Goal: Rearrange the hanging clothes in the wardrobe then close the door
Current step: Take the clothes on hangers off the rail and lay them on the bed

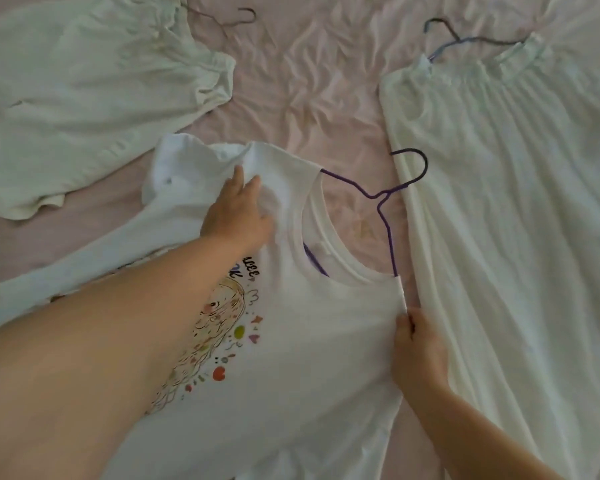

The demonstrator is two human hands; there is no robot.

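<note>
A white T-shirt (312, 341) with a colourful cartoon print lies flat on a pink bedsheet (305, 84). A purple wire hanger (385, 216) sits inside its neck, hook pointing up and right. My left hand (236, 209) lies on the shirt's left shoulder with the fingers straight, pressing the fabric. My right hand (416, 348) pinches the shirt's right shoulder seam at the hanger's end.
A pale white garment (510, 209) on a dark hanger (454, 39) lies along the right. Another crumpled white top (84, 98) with a thin hanger (236, 19) lies at the upper left. No wardrobe is in view.
</note>
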